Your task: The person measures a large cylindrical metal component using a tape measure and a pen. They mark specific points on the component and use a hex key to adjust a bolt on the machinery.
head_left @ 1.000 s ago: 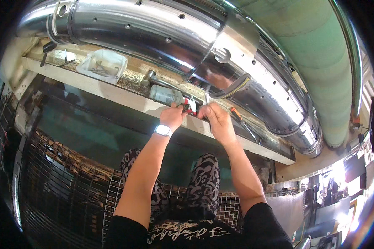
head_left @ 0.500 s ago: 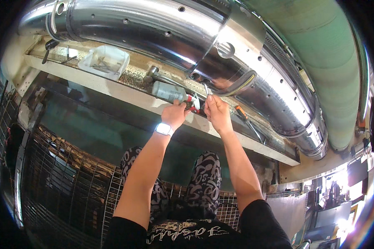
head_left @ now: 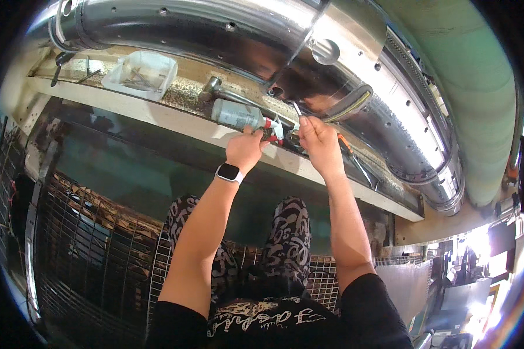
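Observation:
My right hand (head_left: 320,141) is closed on a slim, shiny bent bar that looks like a hex key (head_left: 297,109). Its upper end meets the underside of the dark metal cylinder (head_left: 253,58), beside a round hole. Lower and to the left, my left hand (head_left: 244,150) has its fingers drawn together at the ledge, around or against something small and dark that I cannot make out. Just behind those fingers a clear spray bottle (head_left: 234,114) with a red and white trigger head lies on its side. A hammer (head_left: 214,86) rests behind the bottle.
A white plastic tub (head_left: 141,74) with metal pieces sits on the ledge (head_left: 174,116) at the left. To the right lie an orange-handled tool (head_left: 346,143) and other tools. A large green roller (head_left: 468,87) runs along the right; wire mesh (head_left: 93,256) lies below left.
My right hand has moved right and slightly up, and the hex key leans differently. The left hand stays by the bottle. The whole view has shifted a little, and the watch screen has gone dark.

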